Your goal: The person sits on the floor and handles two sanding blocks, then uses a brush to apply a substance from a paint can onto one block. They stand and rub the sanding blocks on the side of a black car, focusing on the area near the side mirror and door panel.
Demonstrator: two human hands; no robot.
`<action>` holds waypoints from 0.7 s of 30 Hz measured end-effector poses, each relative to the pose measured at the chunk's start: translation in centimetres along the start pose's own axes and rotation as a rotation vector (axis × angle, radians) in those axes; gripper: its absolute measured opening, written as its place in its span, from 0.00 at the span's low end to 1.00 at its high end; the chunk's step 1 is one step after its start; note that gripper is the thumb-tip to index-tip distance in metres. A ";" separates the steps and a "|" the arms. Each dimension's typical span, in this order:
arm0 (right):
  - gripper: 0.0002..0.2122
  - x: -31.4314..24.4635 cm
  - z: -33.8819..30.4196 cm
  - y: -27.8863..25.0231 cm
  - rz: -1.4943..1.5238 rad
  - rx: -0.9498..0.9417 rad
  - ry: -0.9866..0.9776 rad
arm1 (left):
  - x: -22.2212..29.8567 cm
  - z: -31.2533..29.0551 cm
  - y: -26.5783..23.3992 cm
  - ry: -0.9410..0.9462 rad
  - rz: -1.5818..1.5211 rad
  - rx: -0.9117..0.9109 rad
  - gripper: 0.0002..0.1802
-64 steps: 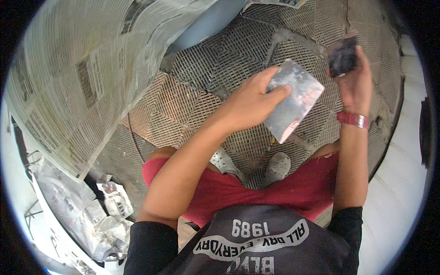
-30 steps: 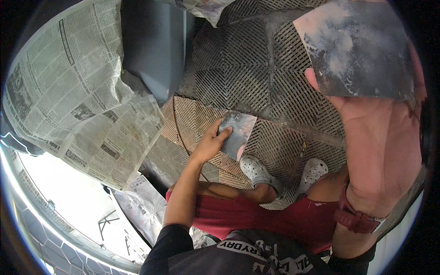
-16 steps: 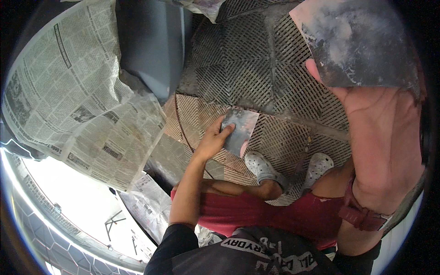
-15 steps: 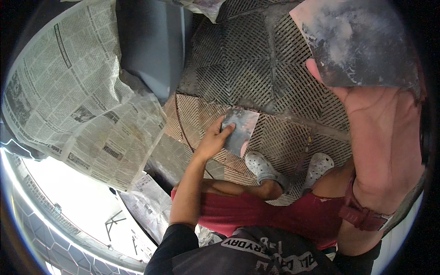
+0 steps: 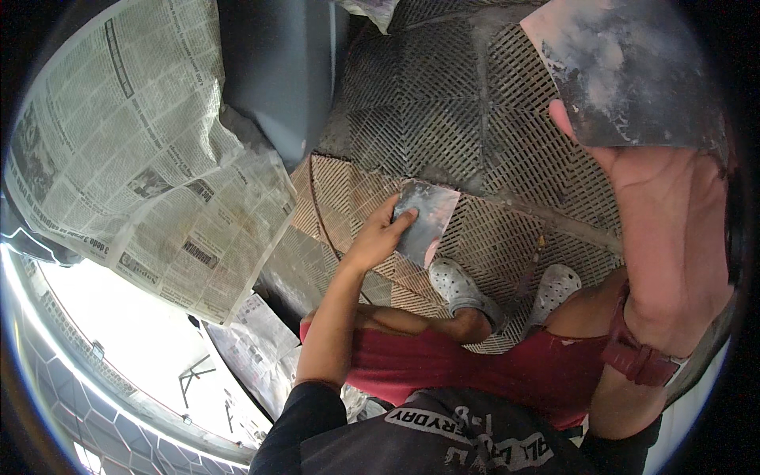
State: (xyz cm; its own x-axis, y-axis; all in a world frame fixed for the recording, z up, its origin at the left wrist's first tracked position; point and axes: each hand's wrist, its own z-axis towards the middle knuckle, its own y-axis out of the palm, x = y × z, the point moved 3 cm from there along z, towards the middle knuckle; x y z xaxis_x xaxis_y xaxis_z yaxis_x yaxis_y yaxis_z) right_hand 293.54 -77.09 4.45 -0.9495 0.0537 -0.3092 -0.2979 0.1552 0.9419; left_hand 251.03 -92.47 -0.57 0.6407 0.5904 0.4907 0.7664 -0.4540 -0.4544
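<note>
My left hand (image 5: 381,235) pinches a dark grey sheet (image 5: 427,218) that looks like sandpaper, with pale smears and a pinkish right edge. The thumb lies on top of it; the other fingers are partly hidden beneath. This sheet is above the floor mat, just beyond my shoes. Close to the camera at the upper right, my right hand (image 5: 653,206) holds a second, similar dark sheet (image 5: 633,87), dusted white and pink at one corner. That sheet covers most of the fingers; only one fingertip shows at its left edge.
Newspaper sheets (image 5: 127,150) hang at the left beside a smooth grey panel (image 5: 277,79). Below lies slatted floor matting (image 5: 427,95), with a thin dark cord (image 5: 317,198) across it. My pale clogs (image 5: 459,286) stand on the mat. More paper (image 5: 261,348) covers something at lower left.
The view has shifted slightly, so most things sit a little farther right in the picture. Both hands keep their hold on the sheets.
</note>
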 end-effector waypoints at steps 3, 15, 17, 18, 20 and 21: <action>0.21 0.0 0.4 0.0 -0.017 -0.007 -0.005 | 1.7 -0.4 0.1 -0.004 -0.028 -0.028 0.29; 0.21 0.2 -3.9 1.6 -0.296 -0.075 0.013 | 4.1 -1.6 -0.7 0.093 -0.207 0.053 0.23; 0.21 -0.4 -5.4 2.8 -0.494 -0.135 -0.034 | 5.0 -1.7 -0.8 0.159 -0.304 0.124 0.24; 0.21 -0.6 -5.9 3.5 -0.616 -0.179 -0.067 | 5.5 -1.9 -1.0 0.198 -0.363 0.164 0.24; 0.21 -0.4 -6.3 5.1 -0.922 -0.295 -0.159 | 6.7 -2.2 -1.3 0.287 -0.524 0.239 0.25; 0.21 0.1 -6.5 6.1 -1.088 -0.353 -0.199 | 7.0 -2.3 -1.5 0.335 -0.627 0.276 0.26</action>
State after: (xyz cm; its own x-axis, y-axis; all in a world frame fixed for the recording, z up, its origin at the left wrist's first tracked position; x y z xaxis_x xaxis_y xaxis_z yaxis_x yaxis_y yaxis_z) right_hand 290.95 -82.52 11.04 -0.1519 0.2196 -0.9637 -0.9878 -0.0673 0.1404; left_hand 254.46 -89.20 5.19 0.1029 0.4284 0.8977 0.9804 0.1090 -0.1644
